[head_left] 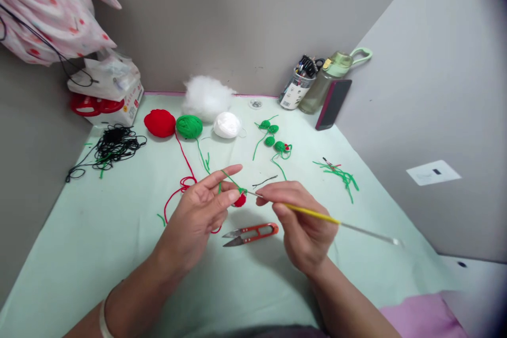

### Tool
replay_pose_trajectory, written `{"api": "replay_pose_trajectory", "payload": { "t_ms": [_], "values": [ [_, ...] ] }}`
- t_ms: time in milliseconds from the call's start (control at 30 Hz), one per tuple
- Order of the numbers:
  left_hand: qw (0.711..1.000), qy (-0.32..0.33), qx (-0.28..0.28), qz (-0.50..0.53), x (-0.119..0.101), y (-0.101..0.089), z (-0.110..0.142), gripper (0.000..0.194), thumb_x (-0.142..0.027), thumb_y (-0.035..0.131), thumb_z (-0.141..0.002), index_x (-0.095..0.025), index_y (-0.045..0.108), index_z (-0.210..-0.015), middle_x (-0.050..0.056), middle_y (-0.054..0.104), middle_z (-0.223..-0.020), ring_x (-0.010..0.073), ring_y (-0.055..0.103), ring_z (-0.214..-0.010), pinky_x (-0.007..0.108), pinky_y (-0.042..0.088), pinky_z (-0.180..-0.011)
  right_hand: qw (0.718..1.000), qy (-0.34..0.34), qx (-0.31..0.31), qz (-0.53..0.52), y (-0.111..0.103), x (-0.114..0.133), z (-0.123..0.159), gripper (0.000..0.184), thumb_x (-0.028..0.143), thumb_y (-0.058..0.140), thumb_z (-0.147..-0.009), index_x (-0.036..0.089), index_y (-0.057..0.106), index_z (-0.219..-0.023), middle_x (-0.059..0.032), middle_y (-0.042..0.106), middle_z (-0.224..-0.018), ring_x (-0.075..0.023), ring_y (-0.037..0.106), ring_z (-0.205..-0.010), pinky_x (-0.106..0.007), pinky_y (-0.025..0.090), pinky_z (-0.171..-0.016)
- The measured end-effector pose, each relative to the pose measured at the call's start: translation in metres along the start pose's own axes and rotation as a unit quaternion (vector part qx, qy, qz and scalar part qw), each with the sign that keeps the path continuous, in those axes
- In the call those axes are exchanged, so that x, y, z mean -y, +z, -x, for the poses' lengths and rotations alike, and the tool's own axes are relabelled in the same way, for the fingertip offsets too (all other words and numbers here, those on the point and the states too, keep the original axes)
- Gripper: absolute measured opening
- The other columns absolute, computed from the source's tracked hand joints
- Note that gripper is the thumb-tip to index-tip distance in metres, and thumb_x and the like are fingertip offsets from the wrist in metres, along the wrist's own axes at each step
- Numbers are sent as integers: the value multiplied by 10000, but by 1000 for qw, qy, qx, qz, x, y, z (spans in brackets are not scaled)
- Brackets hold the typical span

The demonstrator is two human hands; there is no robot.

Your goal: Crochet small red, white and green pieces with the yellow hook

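Note:
My left hand (206, 203) pinches a small red and green crochet piece (240, 200) between thumb and fingers, its index finger stretched out with green yarn running over it. In my right hand (303, 224) is a crochet hook (312, 213) with a yellow grip, its thin tip at the green stitches of the piece. Just below the hands lie orange thread snips (253, 233), blades pointing left. The green strand leads back toward a green yarn ball (189, 127). Red yarn (182, 156) trails from a red ball (160, 123) and passes behind my left hand.
Beyond the hands are a white yarn ball (227, 125), fluffy stuffing (208, 97) and several small green crocheted pieces (273, 129). Tangled black yarn (116, 142) lies left, green scraps (340, 174) right. A pen cup (297, 87), a bottle (322, 84) and a phone (334, 105) stand at the back right.

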State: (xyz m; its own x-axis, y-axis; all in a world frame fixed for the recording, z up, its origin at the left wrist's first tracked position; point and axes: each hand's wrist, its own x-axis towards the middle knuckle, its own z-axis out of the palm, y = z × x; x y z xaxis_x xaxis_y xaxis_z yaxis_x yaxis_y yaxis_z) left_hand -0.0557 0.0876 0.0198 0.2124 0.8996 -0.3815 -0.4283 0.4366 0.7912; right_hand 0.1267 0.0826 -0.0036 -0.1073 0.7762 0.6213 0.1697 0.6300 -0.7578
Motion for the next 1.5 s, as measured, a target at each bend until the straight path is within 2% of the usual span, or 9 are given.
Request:
{"api": "replay_pose_trajectory", "payload": {
  "t_ms": [200, 367, 533, 667, 867, 967, 1233, 1367, 1500],
  "values": [
    [997, 42, 5, -64, 4, -5, 1, 346, -338, 836, -846, -319, 803, -1189, -44, 603, -837, 30, 295, -499, 223, 286, -476, 967, 146, -32, -208, -2, 1, -9, 188, 226, 622, -1031, 261, 807, -1039, -25, 744, -909, -151, 688, -727, -321, 581, -681],
    [996, 41, 28, -68, 14, -3, 1, 275, -369, 831, -859, -333, 824, -1132, -36, 634, -816, 32, 318, -513, 194, 291, -468, 985, 115, 7, -127, 3, 1, -8, 179, 207, 658, -1010, 281, 815, -1057, -42, 793, -982, -195, 722, -959, -352, 584, -853],
    [998, 35, 15, -44, 12, 2, 2, 461, -345, 888, -803, -327, 770, -1249, -37, 632, -880, 10, 348, -495, 189, 274, -453, 998, 52, 13, -33, 5, 7, -3, 285, 106, 657, -985, 297, 803, -1138, -43, 775, -1009, -178, 719, -949, -320, 593, -813],
    [1000, 6, 18, -22, 6, 1, 4, 595, -301, 867, -826, -303, 681, -1391, -35, 609, -856, 9, 289, -495, 187, 215, -442, 994, 70, 4, -79, 5, 4, -4, 223, 157, 654, -996, 277, 812, -1097, -53, 770, -970, -185, 723, -871, -329, 611, -739],
    [990, -66, 118, 31, -3, -5, 2, 498, -248, 833, -843, -239, 730, -1330, -46, 518, -752, 3, 207, -480, 199, 143, -446, 944, 207, -42, -252, -3, -4, -15, 161, 313, 700, -974, 204, 787, -894, -27, 719, -790, -141, 664, -612, -291, 586, -579],
    [990, -56, 126, 32, -1, -3, 2, 411, -258, 834, -841, -248, 781, -1248, -47, 509, -728, 15, 216, -487, 199, 152, -445, 923, 238, -32, -299, -4, -5, -17, 160, 309, 700, -975, 208, 767, -871, -4, 695, -748, -114, 626, -567, -249, 548, -533],
    [998, 46, -3, -45, 13, 4, 3, 301, -323, 845, -850, -275, 821, -1146, -15, 658, -813, 48, 336, -526, 211, 307, -495, 989, 103, -2, -104, 9, 0, -5, 168, 253, 623, -1029, 260, 788, -1062, -55, 802, -958, -181, 726, -799, -316, 601, -652],
    [999, 29, -20, 7, 15, 6, 4, 437, -338, 883, -805, -257, 783, -1223, -28, 624, -834, 21, 297, -491, 194, 244, -448, 993, -2, 23, 115, 8, 8, 3, 287, 145, 672, -971, 313, 783, -1176, -61, 794, -1058, -229, 754, -956, -377, 647, -774],
    [996, -42, 12, 83, 11, 6, 1, 421, -287, 889, -792, -177, 786, -1185, -66, 530, -690, 1, 206, -451, 168, 201, -418, 992, -23, 15, 123, 3, 9, 0, 330, 109, 671, -958, 322, 784, -1184, -57, 785, -1044, -218, 745, -920, -357, 636, -739]
  ]
}}
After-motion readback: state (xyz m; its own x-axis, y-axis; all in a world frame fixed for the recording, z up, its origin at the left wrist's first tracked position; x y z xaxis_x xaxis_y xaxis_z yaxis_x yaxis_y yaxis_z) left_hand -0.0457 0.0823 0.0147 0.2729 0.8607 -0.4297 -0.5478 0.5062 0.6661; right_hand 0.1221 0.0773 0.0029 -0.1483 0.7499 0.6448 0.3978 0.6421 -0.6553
